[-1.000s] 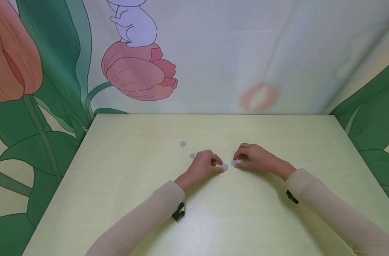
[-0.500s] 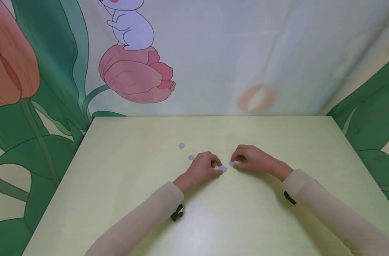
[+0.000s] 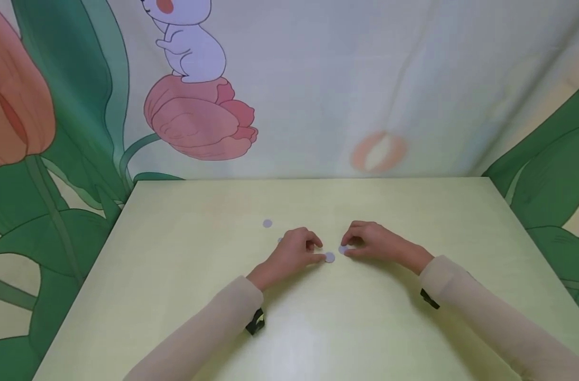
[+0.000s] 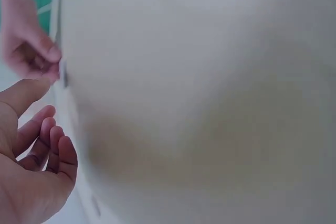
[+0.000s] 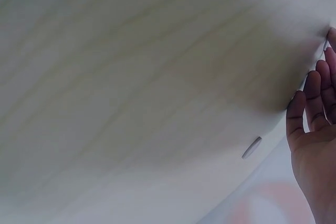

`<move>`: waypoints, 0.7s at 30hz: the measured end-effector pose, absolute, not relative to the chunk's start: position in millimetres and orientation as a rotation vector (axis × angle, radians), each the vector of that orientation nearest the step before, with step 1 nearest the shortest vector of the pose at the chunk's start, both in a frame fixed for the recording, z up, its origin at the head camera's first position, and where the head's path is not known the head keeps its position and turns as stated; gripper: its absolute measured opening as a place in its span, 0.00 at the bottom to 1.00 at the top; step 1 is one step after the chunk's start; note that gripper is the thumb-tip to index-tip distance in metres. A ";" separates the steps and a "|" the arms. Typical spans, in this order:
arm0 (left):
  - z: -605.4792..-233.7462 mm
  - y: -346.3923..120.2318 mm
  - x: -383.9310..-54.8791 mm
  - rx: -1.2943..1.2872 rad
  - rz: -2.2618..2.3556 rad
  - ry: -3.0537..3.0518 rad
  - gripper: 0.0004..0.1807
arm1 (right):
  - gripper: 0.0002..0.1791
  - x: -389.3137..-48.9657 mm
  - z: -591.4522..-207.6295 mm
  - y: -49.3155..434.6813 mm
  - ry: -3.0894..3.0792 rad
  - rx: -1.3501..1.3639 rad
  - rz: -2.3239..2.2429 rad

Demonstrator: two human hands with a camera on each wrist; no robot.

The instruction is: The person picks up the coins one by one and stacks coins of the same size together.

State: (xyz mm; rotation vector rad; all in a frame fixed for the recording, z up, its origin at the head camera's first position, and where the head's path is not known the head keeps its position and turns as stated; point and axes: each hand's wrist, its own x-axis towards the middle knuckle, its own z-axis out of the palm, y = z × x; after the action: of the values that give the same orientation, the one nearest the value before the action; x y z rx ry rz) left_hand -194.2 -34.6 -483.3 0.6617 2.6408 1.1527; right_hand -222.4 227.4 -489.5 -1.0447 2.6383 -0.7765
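Several small pale grey discs lie on a light yellow-green table (image 3: 184,296). My left hand (image 3: 296,251) rests on the table with its fingers loosely curled and its thumb tip against one disc (image 3: 329,257); the left wrist view shows that hand (image 4: 37,150) holding nothing. My right hand (image 3: 369,243) has its thumb and fingertips closed on another disc (image 3: 342,249), which still lies on the table; the left wrist view shows this pinch on the disc (image 4: 62,71). The right wrist view shows the right fingers (image 5: 314,103) and a flat disc (image 5: 252,147).
A third disc (image 3: 267,223) lies alone to the far left of my hands, and a fourth (image 3: 280,240) peeks out behind the left knuckles. A cloth backdrop (image 3: 365,79) printed with tulips and a rabbit hangs behind the table's far edge.
Both hands stay at the two middle discs and have hardly moved. The head view has tilted, so everything sits slightly lower, and the left hand now covers more of the fourth disc.
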 end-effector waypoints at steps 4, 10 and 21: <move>-475.6 -57.7 -199.1 0.615 1.225 2.676 0.11 | 0.08 -222.1 -488.3 227.7 2.635 -1.062 -0.765; -464.5 -105.6 -213.1 0.455 1.216 2.773 0.14 | 0.08 -221.5 -487.7 227.6 2.640 -1.053 -0.752; -473.8 -155.5 -245.1 0.332 1.053 2.805 0.18 | 0.09 -222.0 -487.8 227.4 2.681 -1.050 -0.702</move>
State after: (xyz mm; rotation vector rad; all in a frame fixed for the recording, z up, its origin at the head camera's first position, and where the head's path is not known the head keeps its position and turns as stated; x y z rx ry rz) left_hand -245.1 -155.5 -473.8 0.3324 2.8051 1.0534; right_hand -222.0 227.4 -487.8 -1.0502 2.6808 -0.7024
